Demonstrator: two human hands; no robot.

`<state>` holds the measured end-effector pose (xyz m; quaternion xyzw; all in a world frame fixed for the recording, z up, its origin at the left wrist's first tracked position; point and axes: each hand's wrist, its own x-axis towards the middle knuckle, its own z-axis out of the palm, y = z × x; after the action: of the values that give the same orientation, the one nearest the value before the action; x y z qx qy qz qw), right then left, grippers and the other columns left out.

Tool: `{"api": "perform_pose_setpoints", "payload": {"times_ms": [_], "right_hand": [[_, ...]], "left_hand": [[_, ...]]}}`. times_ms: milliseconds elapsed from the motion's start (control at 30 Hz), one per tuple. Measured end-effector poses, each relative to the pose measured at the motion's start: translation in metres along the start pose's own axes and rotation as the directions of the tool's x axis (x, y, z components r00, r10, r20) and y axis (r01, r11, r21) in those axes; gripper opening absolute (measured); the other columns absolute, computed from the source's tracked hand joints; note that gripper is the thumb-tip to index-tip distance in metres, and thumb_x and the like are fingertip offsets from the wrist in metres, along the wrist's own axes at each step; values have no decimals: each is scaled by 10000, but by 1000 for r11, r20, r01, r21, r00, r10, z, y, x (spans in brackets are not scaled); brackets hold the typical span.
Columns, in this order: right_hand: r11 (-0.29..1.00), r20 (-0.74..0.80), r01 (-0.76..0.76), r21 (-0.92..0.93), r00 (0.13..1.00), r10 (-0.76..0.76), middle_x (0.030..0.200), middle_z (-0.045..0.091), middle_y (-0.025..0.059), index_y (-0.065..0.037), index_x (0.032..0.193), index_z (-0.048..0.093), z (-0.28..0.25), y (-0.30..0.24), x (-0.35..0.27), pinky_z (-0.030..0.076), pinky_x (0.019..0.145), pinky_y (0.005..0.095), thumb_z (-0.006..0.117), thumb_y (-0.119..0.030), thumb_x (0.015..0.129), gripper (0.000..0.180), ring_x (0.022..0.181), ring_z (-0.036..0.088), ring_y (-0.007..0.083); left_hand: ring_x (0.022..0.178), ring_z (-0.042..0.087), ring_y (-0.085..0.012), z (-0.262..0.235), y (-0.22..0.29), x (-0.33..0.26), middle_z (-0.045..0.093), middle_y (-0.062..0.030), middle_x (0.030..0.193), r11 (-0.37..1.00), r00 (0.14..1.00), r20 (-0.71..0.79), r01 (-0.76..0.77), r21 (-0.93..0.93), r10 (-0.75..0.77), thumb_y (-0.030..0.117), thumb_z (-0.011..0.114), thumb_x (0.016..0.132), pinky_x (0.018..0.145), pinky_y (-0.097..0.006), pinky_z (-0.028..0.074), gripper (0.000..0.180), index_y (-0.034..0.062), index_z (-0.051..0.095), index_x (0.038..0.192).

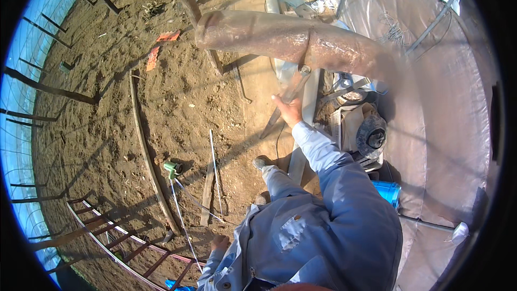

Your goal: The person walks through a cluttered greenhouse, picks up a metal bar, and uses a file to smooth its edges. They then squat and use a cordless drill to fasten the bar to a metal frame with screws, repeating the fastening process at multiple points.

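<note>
Clearly, on the left side, a long ladder with dark red rungs (118, 241) lies on the brown soil, and no hand touches it. Next come a long, thin wooden pole (142, 137) and a small green object with a rounded body (172, 168), both resting on the ground. Near the lower edge is the left hand (219, 242); it is partly hidden by the sleeve, so I cannot tell whether it is closed or holds something. Further right, a narrow, greyish-brown bar with a tapered lower end (269, 124) slants upward in the right hand (291, 110), whose fingers are wrapped around its middle. The bar's upper end meets, or only overlaps in view, a thick, brownish tube with a shiny surface (258, 32), just below the dark line that crosses it. So I judge that the bar is picked up and brought to the tube, but a finished joint is not visible, and fixing or releasing it probably remains. At far right, a round, dark grey object (372, 137) and a bright blue bucket-like container (385, 191) are beside the plastic sheet (452, 129), apparently unused.
</note>
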<state>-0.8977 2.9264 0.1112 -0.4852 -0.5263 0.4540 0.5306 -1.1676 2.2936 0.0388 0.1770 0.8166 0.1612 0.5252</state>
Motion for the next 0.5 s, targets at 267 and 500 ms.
{"api": "perform_pose_setpoints", "payload": {"times_ms": [267, 500], "right_hand": [[998, -68, -14, 66, 998, 18, 717, 517, -76, -83, 781, 571, -14, -66, -133, 409, 603, 292, 852, -159, 905, 317, 673, 460, 69], [827, -365, -92, 555, 866, 341, 772, 618, -58, -102, 858, 655, -52, -132, -278, 428, 621, 300, 856, -162, 913, 217, 677, 517, 65]], "left_hand": [[908, 756, -277, -27, 91, 99, 770, -160, 1032, 864, 884, 60, -467, 189, 464, 300, 875, 830, 841, -401, 606, 522, -15, 674, 1195], [1284, 557, -422, 37, 207, 80, 605, -213, 1346, 370, 521, 312, -823, 431, 795, 434, 942, 716, 1063, -508, 493, 887, 71, 527, 1411]]}}
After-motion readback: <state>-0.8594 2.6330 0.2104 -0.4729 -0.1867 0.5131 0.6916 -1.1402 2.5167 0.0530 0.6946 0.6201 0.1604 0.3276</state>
